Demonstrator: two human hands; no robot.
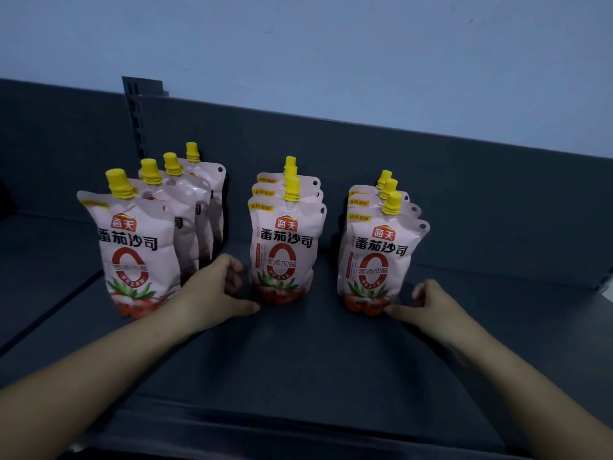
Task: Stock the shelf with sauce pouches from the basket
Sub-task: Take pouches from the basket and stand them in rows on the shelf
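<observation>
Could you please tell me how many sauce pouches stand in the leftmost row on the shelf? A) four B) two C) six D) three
A: the left row of sauce pouches shows four yellow caps one behind another, while the middle row and the right row show three each.

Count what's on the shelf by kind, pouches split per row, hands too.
Sauce pouches, left row: 4
Sauce pouches, middle row: 3
Sauce pouches, right row: 3
Hands: 2 (left hand, right hand)
Total: 10 pouches plus 2 hands, 12 in all
</observation>
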